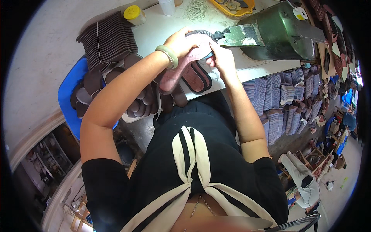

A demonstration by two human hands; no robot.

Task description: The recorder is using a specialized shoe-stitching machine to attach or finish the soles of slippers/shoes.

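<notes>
A pinkish-brown insole with a dark edge strip around its far end is held up against the working end of a green sewing machine. My left hand grips the insole's wide end from the left, a pale green bangle on the wrist. On the other side, my right hand pinches the edge close to the machine's tip. Some of its fingers are hidden beneath the insole. Below it, a dark-rimmed insole with a reddish middle lies on the white table.
A tied stack of dark brown insoles stands at the left, with loose ones over a blue tub. Along the far side are a yellow-lidded jar, coiled pale cord and a yellow basket. Striped insole stacks sit at right.
</notes>
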